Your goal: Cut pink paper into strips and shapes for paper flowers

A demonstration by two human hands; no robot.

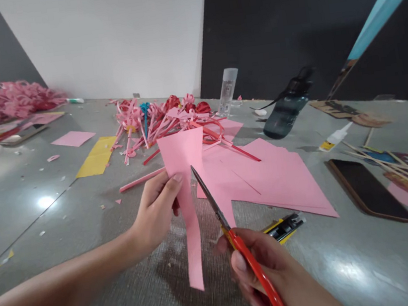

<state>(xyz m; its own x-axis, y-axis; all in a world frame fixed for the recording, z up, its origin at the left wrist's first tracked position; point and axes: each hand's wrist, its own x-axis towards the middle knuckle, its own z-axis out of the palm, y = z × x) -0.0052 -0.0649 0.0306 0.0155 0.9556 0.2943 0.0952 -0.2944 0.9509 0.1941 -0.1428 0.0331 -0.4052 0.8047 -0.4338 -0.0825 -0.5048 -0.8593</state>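
Mid-frame, the paper [182,156] looks smooth and matt; the scissors [235,238] combine metal and glossy plastic; lower right, the tabletop [350,274] gleams.

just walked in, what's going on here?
A person is working pink paper with scissors. The left hand pinches a piece of pink paper, and the right hand grips red-handled scissors, their tip at the split in it. One long strip hangs down, joined at the top. Beyond lie more pink sheets and a pile of curled paper pieces, mostly pink and red, on the grey table.
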